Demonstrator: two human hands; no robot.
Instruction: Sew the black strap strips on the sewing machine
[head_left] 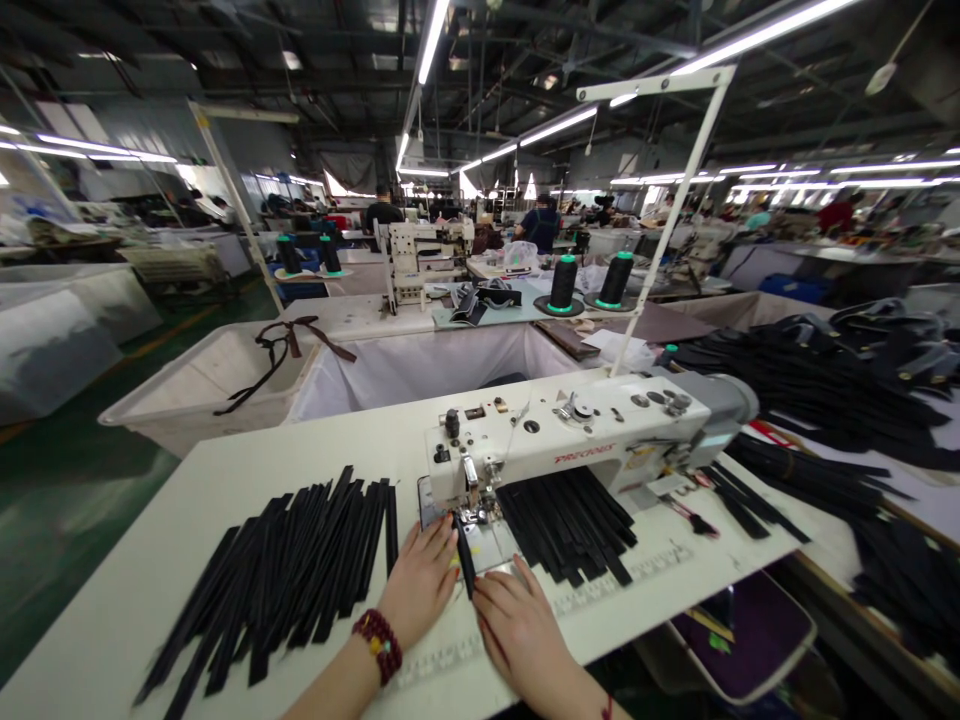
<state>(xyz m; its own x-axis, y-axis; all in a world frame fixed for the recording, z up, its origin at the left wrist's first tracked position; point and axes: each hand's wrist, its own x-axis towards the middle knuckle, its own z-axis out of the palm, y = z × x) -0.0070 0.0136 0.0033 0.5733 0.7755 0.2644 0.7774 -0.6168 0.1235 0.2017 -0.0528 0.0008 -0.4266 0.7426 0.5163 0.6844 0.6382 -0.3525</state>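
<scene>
Lying lengthwise on the machine bed, a narrow black strip runs from between the two hands up to the presser foot of the white sewing machine. The left hand rests flat just left of the strip, fingers together and stretched forward, their tips touching its edge; a dark red bead bracelet circles that wrist. The right hand lies palm down on the other side, fingers loosely together and pressing the near end of the strip — neither hand closes around it, both simply hold it down against the table.

On the white table, left of the left hand, a wide fan of black strips lies spread out. Right of the needle, under the machine's arm, a second stack of black strips sits close by. Farther right, heaps of dark cut pieces cover a neighbouring surface. Behind the machine stand two black thread cones on a stand, and beyond them another sewing machine — people work at distant tables under long strip lights.
</scene>
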